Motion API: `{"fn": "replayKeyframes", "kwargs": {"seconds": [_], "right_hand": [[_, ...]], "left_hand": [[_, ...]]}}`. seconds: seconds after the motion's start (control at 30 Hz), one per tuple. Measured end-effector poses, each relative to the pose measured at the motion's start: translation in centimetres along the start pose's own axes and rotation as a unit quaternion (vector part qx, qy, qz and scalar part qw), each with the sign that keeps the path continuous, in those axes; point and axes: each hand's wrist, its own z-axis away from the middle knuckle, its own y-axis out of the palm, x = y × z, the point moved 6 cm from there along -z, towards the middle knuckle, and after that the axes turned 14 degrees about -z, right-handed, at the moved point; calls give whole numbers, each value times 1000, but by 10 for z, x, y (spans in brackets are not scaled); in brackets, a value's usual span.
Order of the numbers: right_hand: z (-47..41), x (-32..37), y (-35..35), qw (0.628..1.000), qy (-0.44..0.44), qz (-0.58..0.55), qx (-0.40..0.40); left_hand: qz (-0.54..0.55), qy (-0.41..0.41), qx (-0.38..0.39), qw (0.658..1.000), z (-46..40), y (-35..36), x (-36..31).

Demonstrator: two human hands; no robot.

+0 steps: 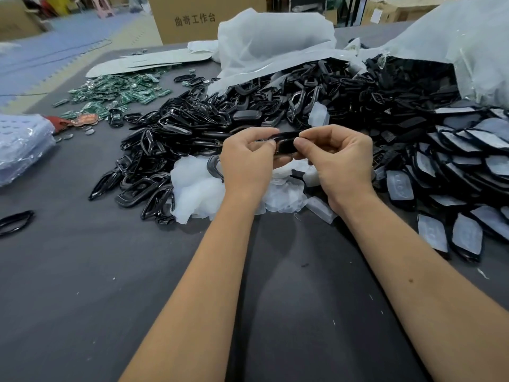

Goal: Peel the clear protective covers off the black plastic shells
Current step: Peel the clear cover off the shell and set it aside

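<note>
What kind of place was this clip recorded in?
Probably a small assembly workshop or warehouse: heaps of black plastic shells on a grey worktable, green circuit boards, and cardboard cartons behind.

Green circuit boards (heaped loosely) beside a cardboard box

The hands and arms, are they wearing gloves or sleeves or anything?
No. The left hand and right hand are bare, with no gloves. Both forearms are bare as far as the picture's edge, with no sleeves showing. No watch, bracelet or ring shows. The fingers have short nails.
</note>
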Motion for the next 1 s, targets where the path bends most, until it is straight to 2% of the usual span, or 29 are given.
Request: {"fn": "replayKeyframes", "kwargs": {"seconds": [0.27, 0.37, 0.5, 0.77, 1.0], "right_hand": [[-4, -5, -6, 996, -6, 80, -27], [-5, -6, -4, 995, 6, 103, -8], [-7, -5, -3, 997, 34, 73, 23], [-7, -4, -9, 997, 44, 62, -14], [-5, -2, -7, 997, 39, 72, 1]], "left_hand": [[-17, 15, 31, 999, -4, 3, 7], [-38, 36, 24, 998, -3, 3, 7], [-42, 58, 17, 997, -4, 1, 6], [24, 45, 60, 997, -2, 2, 1], [38, 37, 74, 996, -2, 4, 2]]}}
